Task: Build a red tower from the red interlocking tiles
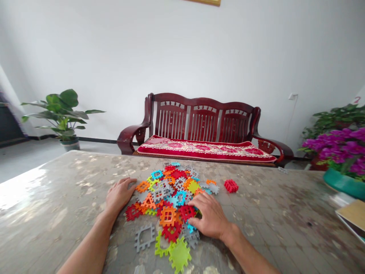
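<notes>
A pile of interlocking plastic building tiles with notched edges lies on the table, in orange, red, grey, blue and lime green. My left hand (120, 194) rests on the tabletop at the pile's left side, fingers stretched out, with nothing in it. Closest to it is an orange tile (142, 186). On the right side of the pile, my right hand (209, 215) has its thumb and fingers apart beside a red window tile (187, 212). Whether it touches that tile is hard to tell. Nearest the camera lie a grey frame tile (145, 237) and a solid lime-green tile (180, 255).
A red cube made of joined tiles (230, 186) sits right of the pile on the patterned table (279, 213). Purple flowers in a teal pot (343, 183) and a book (352, 215) are at the right edge. Behind stands a wooden bench (203, 110).
</notes>
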`<state>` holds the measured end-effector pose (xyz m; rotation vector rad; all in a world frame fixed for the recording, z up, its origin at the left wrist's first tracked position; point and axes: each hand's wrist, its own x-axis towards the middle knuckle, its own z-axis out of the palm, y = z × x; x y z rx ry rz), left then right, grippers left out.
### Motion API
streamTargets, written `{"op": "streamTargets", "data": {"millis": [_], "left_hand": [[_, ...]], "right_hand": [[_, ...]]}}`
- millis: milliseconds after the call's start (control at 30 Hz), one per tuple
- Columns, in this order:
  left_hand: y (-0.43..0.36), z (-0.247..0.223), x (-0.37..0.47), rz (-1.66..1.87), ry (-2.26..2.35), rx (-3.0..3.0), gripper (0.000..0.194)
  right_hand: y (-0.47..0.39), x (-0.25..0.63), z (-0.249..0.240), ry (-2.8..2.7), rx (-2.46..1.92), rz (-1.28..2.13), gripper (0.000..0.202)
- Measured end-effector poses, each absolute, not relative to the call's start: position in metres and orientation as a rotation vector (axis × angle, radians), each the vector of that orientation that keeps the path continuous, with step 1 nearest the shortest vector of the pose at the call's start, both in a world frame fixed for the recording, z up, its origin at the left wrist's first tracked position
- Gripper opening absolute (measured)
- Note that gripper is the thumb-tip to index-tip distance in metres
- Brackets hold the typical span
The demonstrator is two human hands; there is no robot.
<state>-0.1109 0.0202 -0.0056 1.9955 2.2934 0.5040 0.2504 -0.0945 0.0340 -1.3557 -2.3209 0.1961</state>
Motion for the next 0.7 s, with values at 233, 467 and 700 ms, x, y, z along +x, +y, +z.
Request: {"op": "streamTargets", "data": {"millis": [233, 467, 700], "left_hand": [[0.021, -0.006, -0.112, 0.52, 2.292, 2.003, 0.044], [0.021, -0.009, -0.112, 0.533, 2.308, 2.019, 0.044], [0.021, -0.008, -0.112, 0.552, 2.307, 2.019, 0.043]], "right_hand": [[-0.096, 0.248, 0.036, -2.323, -1.297, 0.267, 0.024], [-0.094, 0.245, 0.035, -2.291, -1.309, 0.278, 0.025], [-0.092, 0.257, 0.039, -2.194, -1.291, 0.316, 0.035]]}}
